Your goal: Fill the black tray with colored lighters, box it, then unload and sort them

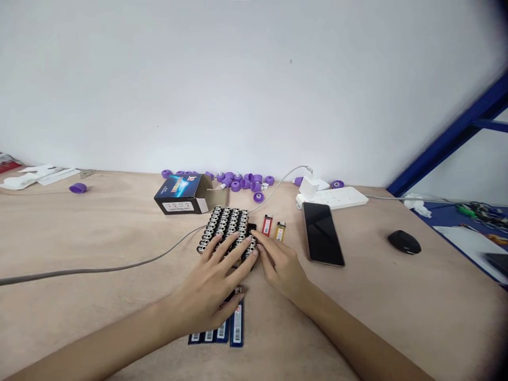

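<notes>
The person's left hand [206,280] lay spread over the near edge of a packed block of black-and-silver lighters [226,228], its fingertips pressing down across the rows. The right hand [280,264] sat against the block's right end, fingers close together and slightly curled; neither hand pinched anything. Set on both sides, the hands seemed placed to keep the rows squared and from slipping apart.

Just right of the block stood a red lighter [267,226] and a yellow lighter [280,231], and a row of blue-labelled lighters [216,334] lay just behind it from the person's side, partly under the left hand, perhaps kept within reach. Farther right lay a black smartphone [323,234], and beyond it a white power strip [332,198]. Behind the block sat an open cardboard lighter box [180,194] and a scatter of purple plastic caps [238,182]. A grey cable [99,267] ran along the plywood desk [79,227] left of the block.
</notes>
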